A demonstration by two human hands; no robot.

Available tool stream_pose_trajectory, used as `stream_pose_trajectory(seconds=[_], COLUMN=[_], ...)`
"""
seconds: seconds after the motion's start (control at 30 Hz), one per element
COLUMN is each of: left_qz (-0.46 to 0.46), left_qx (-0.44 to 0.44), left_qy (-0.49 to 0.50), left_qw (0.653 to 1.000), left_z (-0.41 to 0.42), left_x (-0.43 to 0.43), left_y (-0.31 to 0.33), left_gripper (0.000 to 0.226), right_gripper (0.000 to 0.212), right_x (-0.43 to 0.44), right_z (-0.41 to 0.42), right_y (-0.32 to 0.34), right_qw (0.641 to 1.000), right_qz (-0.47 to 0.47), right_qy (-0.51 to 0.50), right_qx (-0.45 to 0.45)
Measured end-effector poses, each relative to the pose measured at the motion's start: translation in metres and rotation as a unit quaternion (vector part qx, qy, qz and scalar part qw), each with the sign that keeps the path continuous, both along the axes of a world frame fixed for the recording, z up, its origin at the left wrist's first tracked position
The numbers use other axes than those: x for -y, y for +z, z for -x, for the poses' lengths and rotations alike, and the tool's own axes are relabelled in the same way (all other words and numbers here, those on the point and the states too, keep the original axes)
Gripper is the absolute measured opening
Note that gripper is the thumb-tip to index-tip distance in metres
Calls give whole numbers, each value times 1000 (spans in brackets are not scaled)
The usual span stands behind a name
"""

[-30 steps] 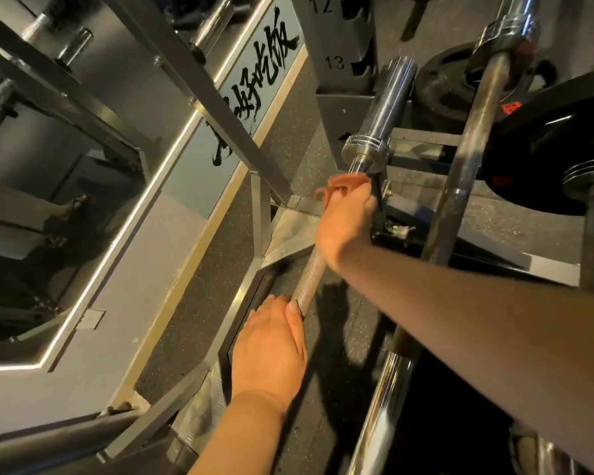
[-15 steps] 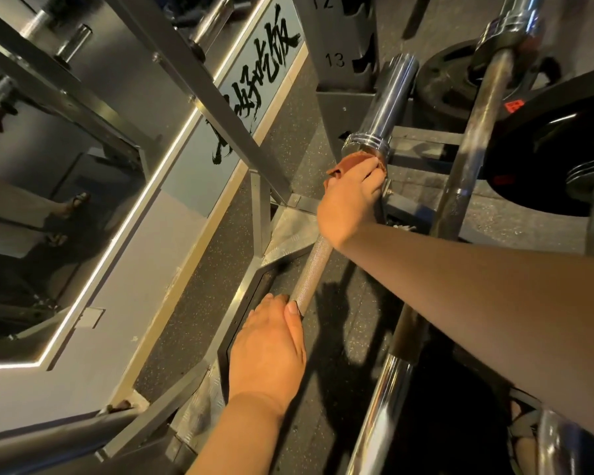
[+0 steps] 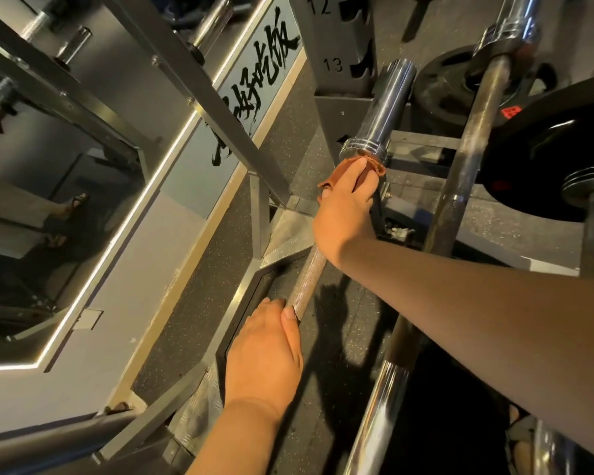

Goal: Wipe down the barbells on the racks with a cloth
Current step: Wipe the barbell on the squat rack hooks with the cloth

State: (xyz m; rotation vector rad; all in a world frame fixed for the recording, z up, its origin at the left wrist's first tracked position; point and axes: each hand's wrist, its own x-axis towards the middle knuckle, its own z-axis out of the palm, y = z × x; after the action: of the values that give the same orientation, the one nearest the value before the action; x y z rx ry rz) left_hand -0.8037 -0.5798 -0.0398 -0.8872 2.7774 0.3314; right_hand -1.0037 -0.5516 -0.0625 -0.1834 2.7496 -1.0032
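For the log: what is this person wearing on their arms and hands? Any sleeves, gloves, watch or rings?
Nothing worn shows. Both forearms are bare right to the frame edge, with no sleeve in view. The left hand and the right hand have no gloves, and no watch, band or ring is visible on the sides facing the camera.

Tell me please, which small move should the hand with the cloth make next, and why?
Probably slide the right hand with the cloth down the knurled shaft toward the left hand. The cloth sits against the sleeve collar, so it cannot go further up the shaft, and the left hand grips the shaft lower down, which seems to steady it.
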Motion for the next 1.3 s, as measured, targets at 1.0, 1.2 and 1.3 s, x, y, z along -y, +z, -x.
stream_pose_trajectory(seconds=[1.0,1.2,1.3], left_qz=[12,16,12], left_qx=[1,5,3], left_qy=[7,8,18], left_qw=[1000,1000,1000], left_z=[1,1,1], left_x=[-4,-6,-6], left_y=[1,3,2], left_gripper=[68,62,51], right_gripper=[64,86,75], right_x=[-24,-28,-18], right_z=[-17,-87,-51], right_y=[9,15,12], right_qw=[990,970,973], right_qz=[103,174,160], right_qy=[77,63,18], right_qx=[61,155,167])
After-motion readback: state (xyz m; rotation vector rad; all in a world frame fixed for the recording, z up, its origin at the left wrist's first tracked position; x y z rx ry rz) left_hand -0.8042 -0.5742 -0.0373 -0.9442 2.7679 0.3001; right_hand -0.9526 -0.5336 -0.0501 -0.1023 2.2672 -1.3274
